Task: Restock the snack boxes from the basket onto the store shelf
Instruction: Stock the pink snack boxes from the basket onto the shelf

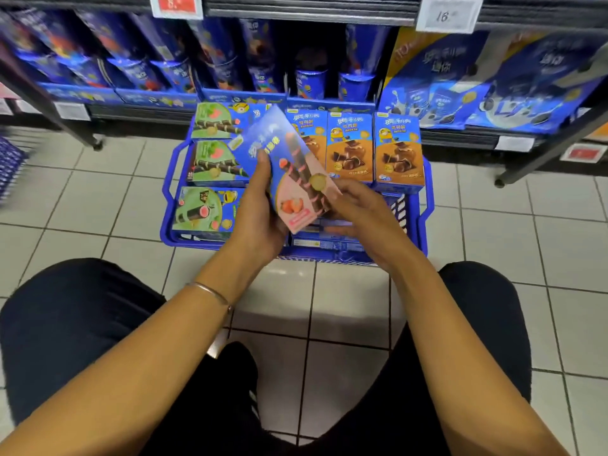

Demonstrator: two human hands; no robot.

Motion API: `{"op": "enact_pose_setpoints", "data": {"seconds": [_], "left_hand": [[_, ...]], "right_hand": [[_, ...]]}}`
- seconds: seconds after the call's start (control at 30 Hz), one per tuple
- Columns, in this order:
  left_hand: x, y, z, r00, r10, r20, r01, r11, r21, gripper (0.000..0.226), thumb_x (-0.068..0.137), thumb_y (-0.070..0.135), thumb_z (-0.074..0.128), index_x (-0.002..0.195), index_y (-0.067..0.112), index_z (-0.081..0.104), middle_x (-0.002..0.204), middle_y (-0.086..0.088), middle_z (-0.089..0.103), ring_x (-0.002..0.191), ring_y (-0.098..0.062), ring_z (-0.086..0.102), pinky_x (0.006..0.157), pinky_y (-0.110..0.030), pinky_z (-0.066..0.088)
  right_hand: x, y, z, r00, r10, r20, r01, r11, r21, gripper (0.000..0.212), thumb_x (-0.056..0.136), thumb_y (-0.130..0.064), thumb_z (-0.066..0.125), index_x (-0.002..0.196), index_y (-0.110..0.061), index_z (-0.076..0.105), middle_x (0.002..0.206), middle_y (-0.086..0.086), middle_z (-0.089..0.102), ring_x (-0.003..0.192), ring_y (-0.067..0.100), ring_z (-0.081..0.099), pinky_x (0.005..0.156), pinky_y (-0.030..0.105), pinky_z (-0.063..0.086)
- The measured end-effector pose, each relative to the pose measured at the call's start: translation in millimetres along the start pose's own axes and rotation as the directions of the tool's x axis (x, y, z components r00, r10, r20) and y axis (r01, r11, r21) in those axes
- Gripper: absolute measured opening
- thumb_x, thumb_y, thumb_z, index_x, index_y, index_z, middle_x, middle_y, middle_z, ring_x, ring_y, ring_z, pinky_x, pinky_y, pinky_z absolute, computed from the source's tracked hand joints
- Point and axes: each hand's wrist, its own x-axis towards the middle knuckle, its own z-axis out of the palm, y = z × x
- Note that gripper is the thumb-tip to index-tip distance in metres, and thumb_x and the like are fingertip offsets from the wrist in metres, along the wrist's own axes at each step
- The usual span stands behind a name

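Shelving (131, 110) runs across the top of the frame, packed with blue snack packs, too blurred to read. Pale floor tiles (98, 199) fill the middle of the frame, and your knees in dark trousers (75, 324) take up the lower corners. Just in front of the shelf, in the upper middle of the frame, the blue basket (197, 243) stands on the tiles. Inside it, green boxes (214, 162) lie along its left side, and brown boxes (350, 149) stand upright in a row at its upper right.

Above the middle of the basket you hold one pink and blue box (296, 179), tilted so its top leans toward the upper left of the frame; it hides part of the boxes behind it. Your left hand (260, 215) grips it from the left, thumb laid over the front face and fingers out of sight behind it. Your right hand (365, 222) holds the box at its lower right corner, thumb on the edge and fingers curled underneath.

A thin metal bracelet (210, 292) circles your left wrist. On the rail at the top edge sit a red price tag (176, 4) at upper left and a white price tag (449, 14) at upper right.
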Motion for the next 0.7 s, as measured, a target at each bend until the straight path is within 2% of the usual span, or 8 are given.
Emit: {"op": "enact_pose_setpoints", "data": {"seconds": [0.07, 0.13, 0.23, 0.33, 0.4, 0.47, 0.57, 0.7], "left_hand": [[6, 10, -10, 1.0, 0.01, 0.004, -0.01, 1.0, -0.005, 0.06, 0.103, 0.062, 0.048, 0.132, 0.015, 0.072, 0.136, -0.016, 0.068, 0.126, -0.035, 0.066, 0.103, -0.053, 0.055], [12, 16, -18, 1.0, 0.001, -0.011, -0.001, 1.0, 0.024, 0.049, 0.103, 0.058, 0.051, 0.111, 0.023, 0.083, 0.125, -0.011, 0.075, 0.114, -0.032, 0.073, 0.09, -0.049, 0.06], [18, 16, -27, 0.999, -0.024, -0.033, 0.025, 0.998, 0.05, 0.043, 0.102, 0.058, 0.054, 0.095, 0.031, 0.086, 0.11, -0.003, 0.08, 0.098, -0.026, 0.079, 0.08, -0.047, 0.063], [20, 11, -37, 0.996, -0.07, -0.063, 0.07, 0.998, -0.004, 0.042, 0.099, 0.063, 0.056, 0.094, 0.032, 0.086, 0.112, -0.001, 0.08, 0.1, -0.025, 0.078, 0.084, -0.049, 0.063], [20, 9, -39, 0.992, -0.113, -0.058, 0.107, 0.989, -0.105, 0.046, 0.098, 0.065, 0.056, 0.102, 0.028, 0.084, 0.124, -0.001, 0.076, 0.113, -0.023, 0.074, 0.097, -0.054, 0.058], [23, 8, -38, 0.992, -0.125, -0.028, 0.118, 0.976, -0.182, 0.054, 0.098, 0.068, 0.052, 0.109, 0.025, 0.082, 0.128, -0.003, 0.074, 0.113, -0.023, 0.073, 0.109, -0.06, 0.047], [28, 7, -33, 0.992, -0.125, -0.015, 0.119, 0.969, -0.217, 0.061, 0.098, 0.072, 0.046, 0.108, 0.023, 0.081, 0.117, -0.001, 0.075, 0.086, -0.017, 0.077, 0.116, -0.056, 0.041], [30, 7, -29, 0.993, -0.096, -0.066, 0.091, 0.992, -0.083, 0.064, 0.101, 0.071, 0.039, 0.099, 0.026, 0.084, 0.104, 0.001, 0.077, 0.082, -0.018, 0.077, 0.111, -0.053, 0.046]], "right_hand": [[7, 6, -7, 0.997, 0.047, -0.062, -0.053, 0.995, -0.088, 0.028, 0.097, -0.055, 0.056, 0.108, -0.035, 0.073, 0.112, -0.007, 0.076, 0.109, 0.012, 0.071, 0.085, 0.029, 0.057], [16, 19, -17, 0.984, 0.04, -0.174, -0.086, 0.96, -0.267, 0.023, 0.1, -0.048, 0.058, 0.106, -0.032, 0.072, 0.103, -0.01, 0.076, 0.102, 0.009, 0.071, 0.082, 0.023, 0.051], [35, 42, -28, 0.989, 0.101, -0.109, -0.148, 0.721, -0.677, 0.027, 0.096, -0.034, 0.069, 0.116, -0.016, 0.068, 0.105, -0.002, 0.071, 0.098, 0.016, 0.065, 0.081, 0.029, 0.048], [52, 54, -25, 0.976, 0.216, -0.005, -0.107, 0.465, -0.879, 0.033, 0.093, -0.035, 0.07, 0.119, -0.015, 0.065, 0.116, 0.008, 0.068, 0.107, 0.031, 0.064, 0.087, 0.039, 0.051], [60, 59, -19, 0.972, 0.237, -0.002, -0.071, 0.286, -0.955, 0.039, 0.092, -0.043, 0.064, 0.125, -0.023, 0.062, 0.125, 0.005, 0.067, 0.116, 0.031, 0.061, 0.092, 0.039, 0.046], [67, 63, -15, 0.952, 0.307, -0.002, -0.06, 0.18, -0.982, 0.043, 0.092, -0.049, 0.061, 0.128, -0.025, 0.059, 0.13, 0.002, 0.065, 0.124, 0.029, 0.057, 0.092, 0.038, 0.034], [73, 67, -14, 0.907, 0.42, 0.016, -0.06, 0.169, -0.984, 0.05, 0.093, -0.049, 0.063, 0.136, -0.024, 0.057, 0.138, 0.003, 0.063, 0.13, 0.027, 0.053, 0.101, 0.041, 0.027], [71, 61, -15, 0.963, 0.269, -0.016, -0.042, 0.089, -0.995, 0.056, 0.083, -0.055, 0.075, 0.129, -0.027, 0.062, 0.129, 0.001, 0.068, 0.125, 0.027, 0.058, 0.109, 0.047, 0.035]]}}
